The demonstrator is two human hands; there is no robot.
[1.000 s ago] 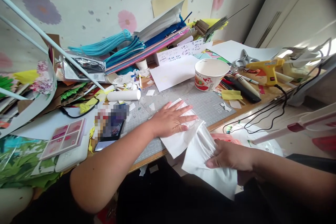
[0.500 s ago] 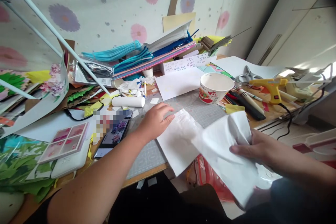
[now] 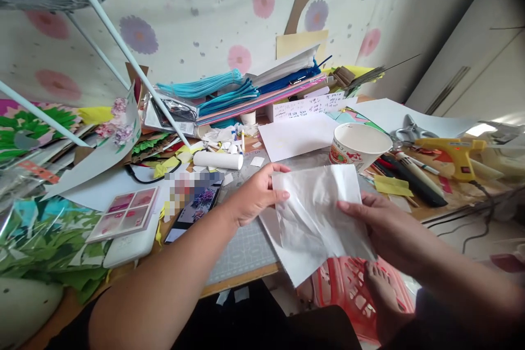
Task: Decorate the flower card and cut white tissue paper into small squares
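Thin white crinkled paper sheet point(image 3: 320, 213) is up in both hands, above the front edge of the wooden surface point(image 3: 241, 283), nearer the person than the white paper bowl with red print point(image 3: 361, 145). From this angle its top edge overlaps the bowl's lower part; can't tell if they touch.

Left hand point(image 3: 260, 197): nearly closed, pinching the sheet's upper left corner, thumb on the near face. Right hand point(image 3: 369, 213): gripping the right edge, thumb flat on the near face, fingers mostly hidden behind. Sheet hangs tilted between them, with soft creases down the middle.

Second white sheet point(image 3: 295, 272) shows below and left of it, lower corner sticking out past the surface edge. Grey gridded cutting mat point(image 3: 246, 254) lies flat beside that one.

Left of the left hand: dark phone showing purple flowers point(image 3: 194, 210), partly pixelated. White cylindrical roll point(image 3: 217, 161) lies on its side just behind, paper scraps around it.

Right of the bowl: grey-handled scissors point(image 3: 412, 131), yellow glue gun point(image 3: 455, 156) with its cord trailing off the edge, black-bodied cutter point(image 3: 424, 186), small yellow paper piece point(image 3: 392, 185).

Back: bundled light-blue fuzzy stems point(image 3: 200, 85) on a stack of craft stuff.
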